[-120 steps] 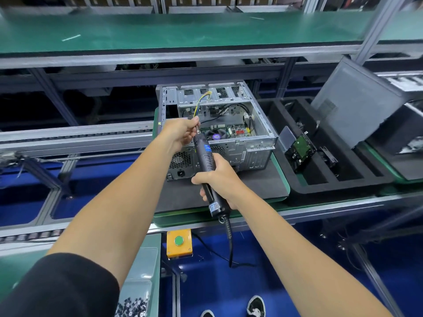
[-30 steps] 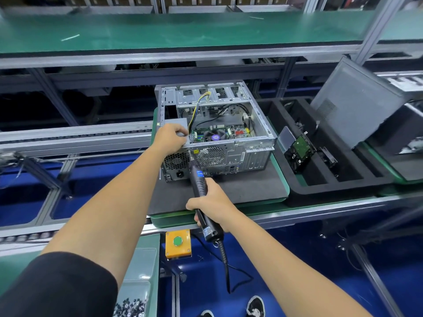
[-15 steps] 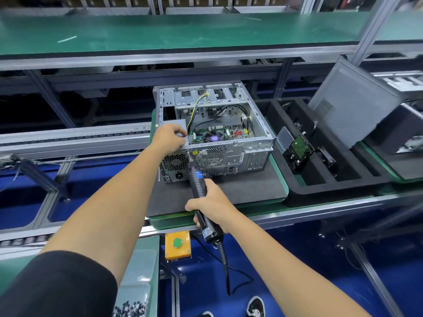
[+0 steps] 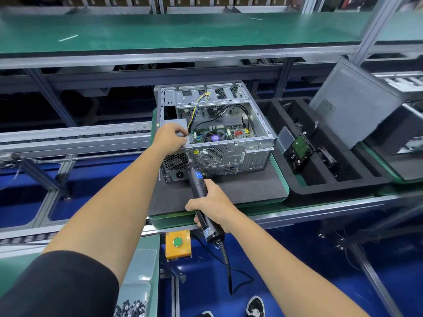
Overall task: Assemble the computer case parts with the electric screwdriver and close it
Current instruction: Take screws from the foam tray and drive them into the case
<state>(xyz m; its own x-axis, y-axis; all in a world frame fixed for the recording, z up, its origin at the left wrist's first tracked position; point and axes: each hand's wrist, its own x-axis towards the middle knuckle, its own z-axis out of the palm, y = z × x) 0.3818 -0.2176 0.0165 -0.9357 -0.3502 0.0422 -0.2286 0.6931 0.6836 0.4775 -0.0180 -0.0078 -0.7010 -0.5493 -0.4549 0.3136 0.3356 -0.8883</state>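
Looking down from the head cam: open computer case (image 4: 229, 143) sits on a dark mat (image 4: 240, 191) on the surface, back panel facing me. Left hand (image 4: 170, 137) has fingers curled over the grey power supply (image 4: 180, 124) at the case's top rear corner. Right hand (image 4: 211, 205) is wrapped around the electric screwdriver (image 4: 200, 188), tip on the back panel. Blue sticker on it, writing too blurry to read. Yellow button box (image 4: 178, 243) below.
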